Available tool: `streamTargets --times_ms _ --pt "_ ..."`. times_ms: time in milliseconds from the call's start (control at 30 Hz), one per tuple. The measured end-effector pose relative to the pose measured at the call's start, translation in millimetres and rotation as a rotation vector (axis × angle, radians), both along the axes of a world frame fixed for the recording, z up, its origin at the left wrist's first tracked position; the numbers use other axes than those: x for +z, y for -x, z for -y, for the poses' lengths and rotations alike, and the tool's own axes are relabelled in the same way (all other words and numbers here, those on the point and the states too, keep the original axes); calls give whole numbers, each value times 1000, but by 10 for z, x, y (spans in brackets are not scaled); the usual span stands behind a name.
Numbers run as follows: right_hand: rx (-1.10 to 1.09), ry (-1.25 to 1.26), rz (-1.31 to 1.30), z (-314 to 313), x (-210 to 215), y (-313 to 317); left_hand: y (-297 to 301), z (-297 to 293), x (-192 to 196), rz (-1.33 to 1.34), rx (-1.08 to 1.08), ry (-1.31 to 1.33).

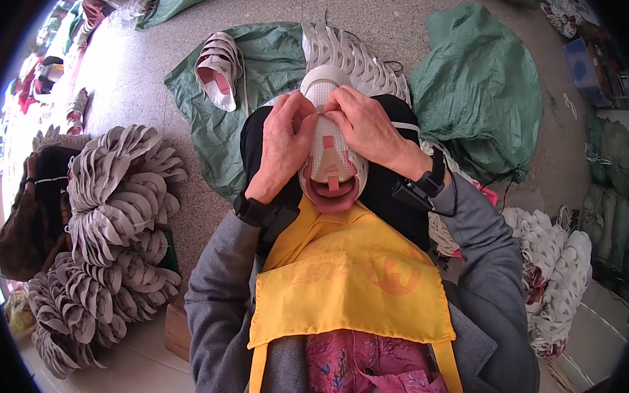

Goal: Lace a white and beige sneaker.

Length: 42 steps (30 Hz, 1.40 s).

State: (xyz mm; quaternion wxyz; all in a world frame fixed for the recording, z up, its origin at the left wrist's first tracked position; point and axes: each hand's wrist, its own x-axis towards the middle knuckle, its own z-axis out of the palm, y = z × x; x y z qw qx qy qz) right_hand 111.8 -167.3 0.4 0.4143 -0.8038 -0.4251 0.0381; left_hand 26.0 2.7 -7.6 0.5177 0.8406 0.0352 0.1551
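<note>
A pale shoe upper (pixel 322 145) with pink tabs lies over my lap, its pink-lined opening toward me and its rounded light toe end away. My left hand (pixel 283 142) and my right hand (pixel 369 127) meet over its middle. The fingers of both hands are pinched together, fingertips almost touching, just above the perforated surface. Whatever is between them is too small or too hidden to make out. Beyond my left knee, a strappy pale shoe upper (pixel 219 72) with a pink inside lies on a green woven sheet (pixel 198 142).
Beyond my knees a row of white shoe parts (pixel 354 63) lies partly on the sheet. A green sack (pixel 475 81) slumps at right. Piles of grey curved shoe pieces (pixel 119 207) rise at left, near a wooden block (pixel 177 330). White bundles (pixel 557 276) lie right.
</note>
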Motion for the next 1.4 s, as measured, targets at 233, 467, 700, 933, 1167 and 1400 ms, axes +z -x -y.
streamTargets --times_ms 233,467,700,933,1167,1400 --pt "-14 -25 2 6 -30 -28 -73 -82 -22 -9 -95 12" --pt "11 50 -4 101 171 -60 -81 -207 -39 -121 -158 54" --pt "-69 166 47 456 247 21 230 -764 200 -225 -12 99" --pt "-131 179 103 454 164 125 579 -932 -3 -301 94 238" --pt "-134 132 204 412 106 86 442 -480 225 13 133 -412" --pt "-132 32 157 393 140 107 336 -448 213 48 38 -528"
